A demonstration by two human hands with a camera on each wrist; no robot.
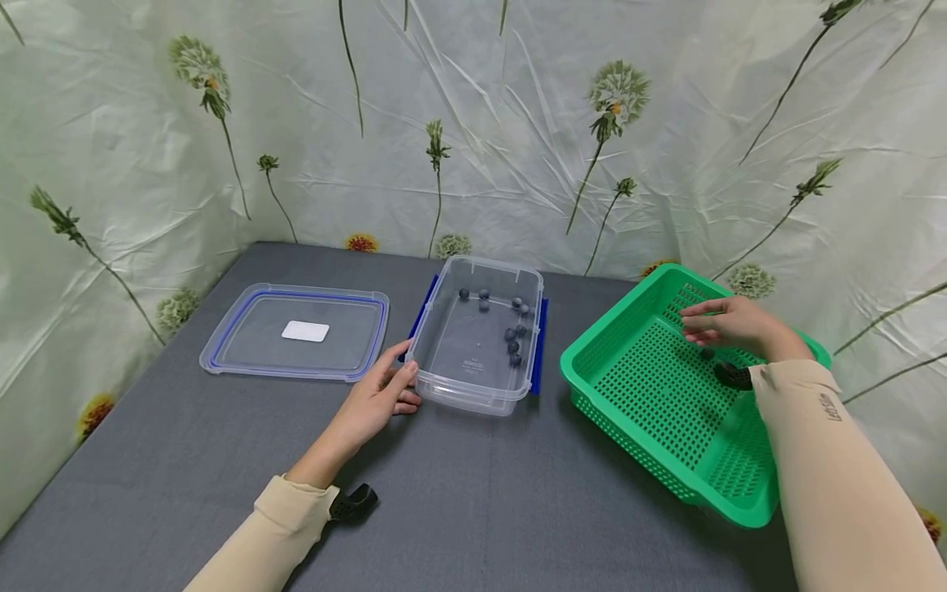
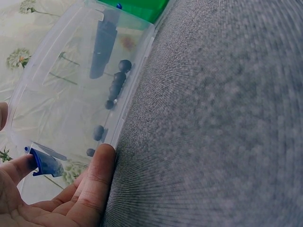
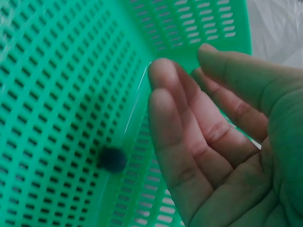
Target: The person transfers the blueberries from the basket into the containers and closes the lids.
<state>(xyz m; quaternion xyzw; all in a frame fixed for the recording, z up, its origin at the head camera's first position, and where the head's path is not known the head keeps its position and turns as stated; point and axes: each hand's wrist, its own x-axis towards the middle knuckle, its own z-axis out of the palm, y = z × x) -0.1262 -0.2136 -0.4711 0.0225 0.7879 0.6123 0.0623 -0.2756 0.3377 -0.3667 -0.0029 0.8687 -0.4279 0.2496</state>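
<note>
A clear plastic food container (image 1: pixel 462 333) with blue side clips stands on the table, with several blueberries (image 1: pixel 514 347) lying mostly along its right and far sides. My left hand (image 1: pixel 379 393) holds the container's near left corner, thumb by the rim and other fingers low against the side. In the left wrist view, one finger touches a blue clip (image 2: pixel 46 163). Over the green basket (image 1: pixel 658 386), my right hand (image 1: pixel 728 322) hovers with loosely bent fingers and nothing between them. A single blueberry (image 3: pixel 112 160) rests on the basket floor below that hand.
The container's clear lid (image 1: pixel 251 345), with a blue seal and a white label (image 1: pixel 305 330), lies flat to the left. A grey cloth (image 1: pixel 473 493) covers the table. Behind it hangs a flower-patterned curtain (image 1: pixel 503 148).
</note>
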